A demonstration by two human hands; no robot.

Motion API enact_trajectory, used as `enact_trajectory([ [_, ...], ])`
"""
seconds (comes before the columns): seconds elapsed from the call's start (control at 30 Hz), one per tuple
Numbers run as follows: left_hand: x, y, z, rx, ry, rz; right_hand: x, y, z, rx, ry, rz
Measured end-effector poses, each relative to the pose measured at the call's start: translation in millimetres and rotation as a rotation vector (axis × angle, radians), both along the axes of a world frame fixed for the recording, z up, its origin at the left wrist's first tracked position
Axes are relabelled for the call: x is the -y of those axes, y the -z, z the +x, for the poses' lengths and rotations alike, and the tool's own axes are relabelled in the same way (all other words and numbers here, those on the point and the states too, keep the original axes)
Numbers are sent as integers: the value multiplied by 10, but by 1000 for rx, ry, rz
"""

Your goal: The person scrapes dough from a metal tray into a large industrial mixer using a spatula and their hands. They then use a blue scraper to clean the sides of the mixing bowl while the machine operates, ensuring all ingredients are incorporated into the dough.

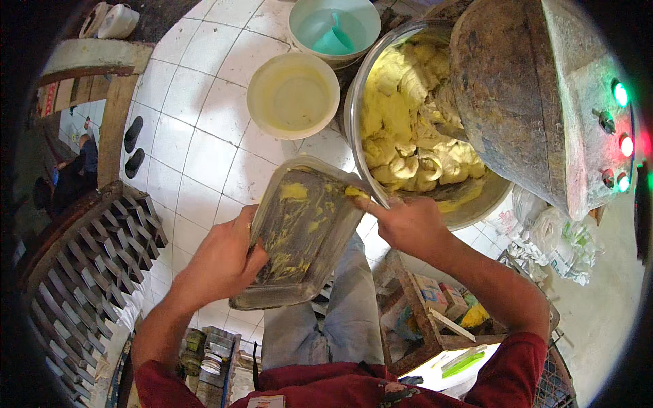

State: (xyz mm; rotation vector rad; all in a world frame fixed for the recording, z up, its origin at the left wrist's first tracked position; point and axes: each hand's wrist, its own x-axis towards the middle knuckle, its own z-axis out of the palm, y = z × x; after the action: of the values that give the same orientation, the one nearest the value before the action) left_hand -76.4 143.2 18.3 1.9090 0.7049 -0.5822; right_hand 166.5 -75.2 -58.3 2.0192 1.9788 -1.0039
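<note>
A grey rectangular tray point(289, 234) with yellow smears inside is tilted in front of my legs. My left hand point(228, 255) is closed on its left side, thumb over the rim. At the tray's far right corner is my right hand point(411, 224), one finger reaching a lump of yellow paste point(355, 192) on the inner wall. Its other fingers are curled, and whether they hold anything is hidden. Just beyond this hand stands a large metal mixing bowl point(355, 146) with thick yellow dough point(401, 122) in it.
The mixer's worn housing point(503, 95) overhangs the bowl, with lit buttons point(626, 145) on its panel. A pale bucket point(294, 95) and a white tub point(371, 17) with a green scoop point(335, 41) stand left of the bowl. Slatted metal pieces point(95, 272) lie at left; a wooden crate point(408, 326) stands lower right.
</note>
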Motion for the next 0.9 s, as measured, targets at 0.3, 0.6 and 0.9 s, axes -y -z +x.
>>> enact_trajectory([
  [0.3,-317,-95,452,-263,444,-16,36,64,-92,60,-169,85],
  [0.6,-375,34,476,-97,564,28,-402,-137,-63,92,-169,126],
  [0.9,-525,125,657,-148,513,-151,-426,-41,-27,156,-111,186],
])
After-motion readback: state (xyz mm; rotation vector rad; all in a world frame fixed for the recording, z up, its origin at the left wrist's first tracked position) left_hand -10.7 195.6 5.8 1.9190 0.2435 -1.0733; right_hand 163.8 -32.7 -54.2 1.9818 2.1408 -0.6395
